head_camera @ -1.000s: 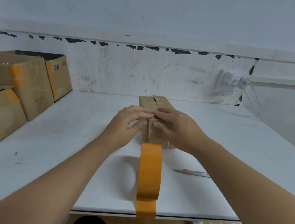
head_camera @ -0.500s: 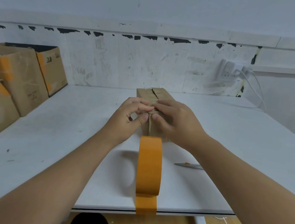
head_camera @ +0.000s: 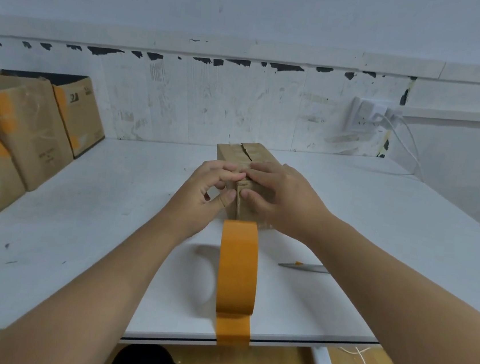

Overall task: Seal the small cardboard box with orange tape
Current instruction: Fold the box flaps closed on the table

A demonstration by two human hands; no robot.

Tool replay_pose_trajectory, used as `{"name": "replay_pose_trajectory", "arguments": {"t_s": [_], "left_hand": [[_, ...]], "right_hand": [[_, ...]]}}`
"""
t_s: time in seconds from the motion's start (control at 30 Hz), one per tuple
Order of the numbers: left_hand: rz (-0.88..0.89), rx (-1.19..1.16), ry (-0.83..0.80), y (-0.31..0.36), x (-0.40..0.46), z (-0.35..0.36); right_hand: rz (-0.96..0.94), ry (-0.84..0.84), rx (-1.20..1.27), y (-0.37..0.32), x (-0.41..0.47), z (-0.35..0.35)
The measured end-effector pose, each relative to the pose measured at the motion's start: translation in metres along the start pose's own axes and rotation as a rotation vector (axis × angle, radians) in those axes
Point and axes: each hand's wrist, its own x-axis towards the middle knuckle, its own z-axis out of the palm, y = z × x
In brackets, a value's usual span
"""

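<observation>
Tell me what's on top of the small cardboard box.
Both hands, left hand and right hand, rest on the small cardboard box. No orange tape shows; beneath the hands is hidden.

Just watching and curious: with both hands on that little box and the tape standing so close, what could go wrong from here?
1. The orange tape roll stands on edge between the arms, near the table's front edge; a nudge might roll it off.
2. The small cardboard box's top seam gapes at the far end, so the flaps may spring apart once the left hand and right hand let go.
3. A blade lies beside the right forearm.
</observation>
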Motion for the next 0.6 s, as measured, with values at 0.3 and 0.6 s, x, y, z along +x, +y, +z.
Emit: {"name": "replay_pose_trajectory", "arguments": {"t_s": [0.3, 0.6], "left_hand": [[0.06, 0.073, -0.004, 0.0044, 0.0001, 0.0029], [0.119, 0.112, 0.03, 0.0023, 0.002, 0.003]], "right_hand": [[-0.017, 0.041, 0.053, 0.0006, -0.0015, -0.0064], [-0.017, 0.037, 0.127, -0.0016, -0.0013, -0.0028]]}}
